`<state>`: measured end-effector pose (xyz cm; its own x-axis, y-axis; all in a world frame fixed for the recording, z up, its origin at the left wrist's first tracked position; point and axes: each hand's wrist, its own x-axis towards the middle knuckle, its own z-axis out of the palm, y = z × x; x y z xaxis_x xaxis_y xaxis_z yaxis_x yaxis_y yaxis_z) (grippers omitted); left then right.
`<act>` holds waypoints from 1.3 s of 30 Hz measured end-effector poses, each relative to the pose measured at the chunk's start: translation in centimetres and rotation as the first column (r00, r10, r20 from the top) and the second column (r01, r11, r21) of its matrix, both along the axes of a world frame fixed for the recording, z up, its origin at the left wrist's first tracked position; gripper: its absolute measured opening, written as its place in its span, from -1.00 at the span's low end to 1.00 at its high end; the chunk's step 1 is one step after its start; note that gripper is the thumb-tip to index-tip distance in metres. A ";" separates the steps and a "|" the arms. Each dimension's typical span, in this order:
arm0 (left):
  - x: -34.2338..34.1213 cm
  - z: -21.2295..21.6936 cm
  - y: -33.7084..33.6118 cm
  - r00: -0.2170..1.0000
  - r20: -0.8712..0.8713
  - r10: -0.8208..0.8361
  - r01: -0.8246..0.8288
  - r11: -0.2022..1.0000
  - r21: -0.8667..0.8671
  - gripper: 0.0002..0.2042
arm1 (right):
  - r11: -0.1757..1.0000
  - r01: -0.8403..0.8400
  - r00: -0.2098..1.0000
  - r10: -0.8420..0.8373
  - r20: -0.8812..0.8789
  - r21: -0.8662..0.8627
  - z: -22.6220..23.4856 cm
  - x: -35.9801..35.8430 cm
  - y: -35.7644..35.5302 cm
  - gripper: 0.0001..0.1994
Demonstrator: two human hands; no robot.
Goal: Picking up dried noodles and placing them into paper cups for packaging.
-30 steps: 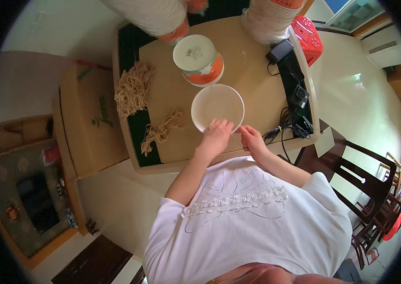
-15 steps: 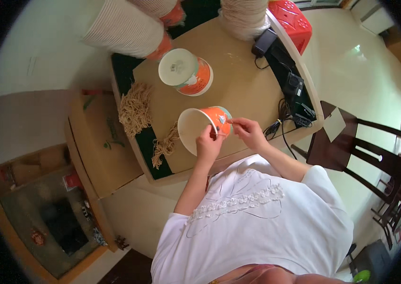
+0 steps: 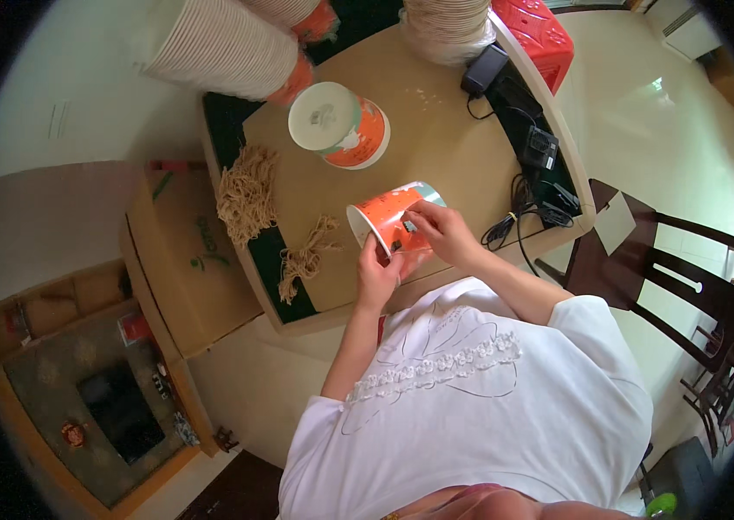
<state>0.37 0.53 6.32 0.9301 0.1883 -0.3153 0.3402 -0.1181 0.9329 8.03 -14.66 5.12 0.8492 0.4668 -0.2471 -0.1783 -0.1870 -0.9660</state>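
An orange paper tub with a white inside and a pale green base end lies on its side above the table's near part, its mouth turned left. My left hand grips it at the lower rim, thumb outside and some fingers hidden within or beneath. Against the tub's outer wall, my right hand has its fingers bent and pressed together; whatever they pinch is too small to make out. Left of the tub lies a small bundle of tan twine. Farther back, upside-down orange tubs stand nested on the brown table board.
A larger twine heap lies at the left table edge. Tall stacks of tubs and wrapped lids stand at the back. Black adapters and cables run along the right edge. A dark chair stands beyond.
The tub has turned, so more of its orange side shows and less of its inside. My right hand has moved left over the wall. My left hand stays at the rim.
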 end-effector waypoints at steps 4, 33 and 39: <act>-0.1 0.9 0.0 1.000 0.020 -0.019 0.025 0.945 -0.326 -0.47 | 0.996 0.009 1.000 -0.009 0.005 0.093 -1.7 -0.1 0.5 -0.79; 0.6 0.4 0.6 0.992 -0.058 0.112 -0.126 0.862 -0.492 -0.70 | 0.998 -0.027 0.972 0.040 0.230 -0.056 1.8 -0.1 -0.3 -0.91; 0.3 -0.7 0.8 0.988 -0.076 0.133 -0.153 0.832 -0.534 -0.70 | 0.992 -0.004 0.952 0.043 0.304 -0.126 1.6 -0.3 -0.2 -0.91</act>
<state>0.71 1.31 5.61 0.8928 0.1101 -0.4368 0.3472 0.4497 0.8229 7.77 -14.86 6.69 0.8821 0.4700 -0.0334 0.1280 -0.3073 -0.9430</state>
